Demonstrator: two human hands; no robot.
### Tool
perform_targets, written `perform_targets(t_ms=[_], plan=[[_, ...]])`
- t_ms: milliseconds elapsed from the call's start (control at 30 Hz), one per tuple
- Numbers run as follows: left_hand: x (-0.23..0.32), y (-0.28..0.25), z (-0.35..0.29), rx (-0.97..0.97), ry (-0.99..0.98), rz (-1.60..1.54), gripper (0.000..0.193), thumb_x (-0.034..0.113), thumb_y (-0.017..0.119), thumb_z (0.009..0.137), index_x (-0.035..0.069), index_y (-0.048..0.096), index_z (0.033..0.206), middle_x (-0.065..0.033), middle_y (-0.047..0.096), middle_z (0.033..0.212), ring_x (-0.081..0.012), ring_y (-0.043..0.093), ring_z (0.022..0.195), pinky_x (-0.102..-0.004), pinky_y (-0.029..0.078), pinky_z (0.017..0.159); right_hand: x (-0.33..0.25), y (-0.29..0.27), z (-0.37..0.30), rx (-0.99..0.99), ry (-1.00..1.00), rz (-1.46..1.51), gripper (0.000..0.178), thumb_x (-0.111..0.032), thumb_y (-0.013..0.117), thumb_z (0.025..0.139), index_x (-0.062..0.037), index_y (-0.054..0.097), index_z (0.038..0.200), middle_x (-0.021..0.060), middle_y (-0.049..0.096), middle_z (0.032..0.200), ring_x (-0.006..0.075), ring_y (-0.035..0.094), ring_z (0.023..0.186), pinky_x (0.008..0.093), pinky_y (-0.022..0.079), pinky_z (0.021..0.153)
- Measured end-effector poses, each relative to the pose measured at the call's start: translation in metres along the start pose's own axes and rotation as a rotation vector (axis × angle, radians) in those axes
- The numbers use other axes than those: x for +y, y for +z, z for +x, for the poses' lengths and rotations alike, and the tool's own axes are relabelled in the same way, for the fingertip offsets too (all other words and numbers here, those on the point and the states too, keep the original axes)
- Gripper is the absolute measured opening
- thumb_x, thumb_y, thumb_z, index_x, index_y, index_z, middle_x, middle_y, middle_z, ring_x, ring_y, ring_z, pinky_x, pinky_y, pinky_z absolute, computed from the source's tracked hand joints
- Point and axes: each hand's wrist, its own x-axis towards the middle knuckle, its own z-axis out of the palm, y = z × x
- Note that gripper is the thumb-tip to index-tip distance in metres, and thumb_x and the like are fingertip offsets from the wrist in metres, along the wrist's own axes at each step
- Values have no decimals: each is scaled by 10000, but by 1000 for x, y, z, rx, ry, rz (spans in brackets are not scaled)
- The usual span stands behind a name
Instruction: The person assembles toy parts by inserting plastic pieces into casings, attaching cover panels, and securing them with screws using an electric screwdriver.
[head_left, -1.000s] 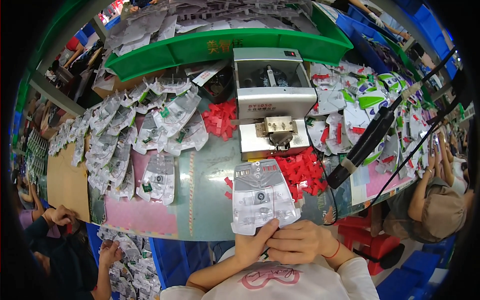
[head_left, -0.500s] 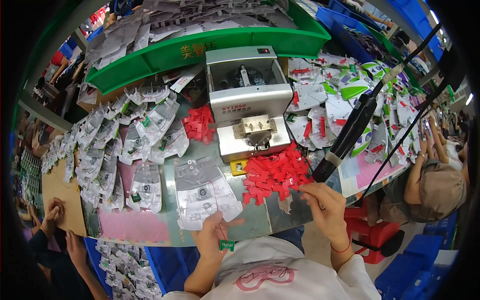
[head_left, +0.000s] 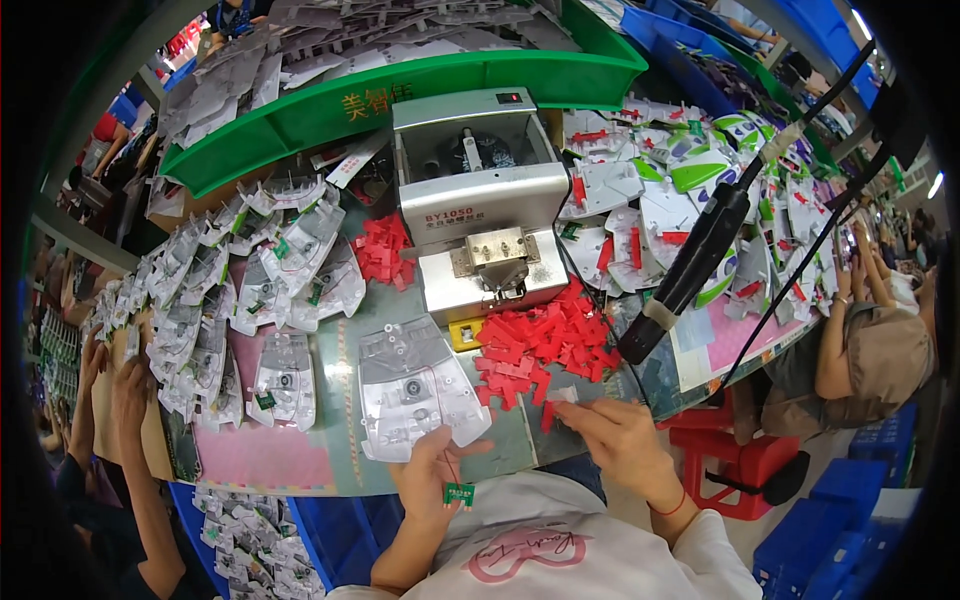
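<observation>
Head view: cluttered workbench (head_left: 330, 465) with green tray (head_left: 450, 85), crowded workshop around

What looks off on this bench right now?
A small green circuit board dangles on thin wires from the clear plastic shell at the left hand, hanging past the table edge. The loose red plastic clips sprawl unboxed beside the right hand. No visible damage.

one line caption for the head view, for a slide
Left hand steadies a clear plastic shell and dangles a small green circuit board; right hand reaches the red clip pile.
</observation>
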Motion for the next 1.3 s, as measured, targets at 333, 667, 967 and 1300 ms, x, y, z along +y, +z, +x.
perform_targets(t_ms=[333,667,967,1300], plan=[[2,2,-4,-54,13,-27,496,13,439,779,-45,299,1252,-209,506,1133,-404,572,943,-437,559,658,16,8,20,13,-144,88,234,15,598,649,-40,623,874,73,552,813,224,549,715,320,454,579],[-9,-7,-7,138,130,69,572,-17,455,751,2,274,1294,-204,472,1180,-394,528,1034,-448,527,750,27,13,3,58,-62,172,194,-13,677,643,-36,640,833,69,552,734,225,536,678,310,438,595],[-16,16,-14,232,147,-176,309,-82,579,709,34,494,984,-56,541,827,-166,545,728,-281,445,648,21,16,-6,110,-115,48,189,0,701,593,-27,637,769,67,536,712,217,523,647,301,422,557],[-32,11,-18,230,188,34,156,-10,630,730,48,529,834,-1,525,661,-62,435,451,-213,306,389,-40,-8,39,314,-325,252,272,92,619,571,27,625,835,113,581,800,251,562,679,324,459,572]])
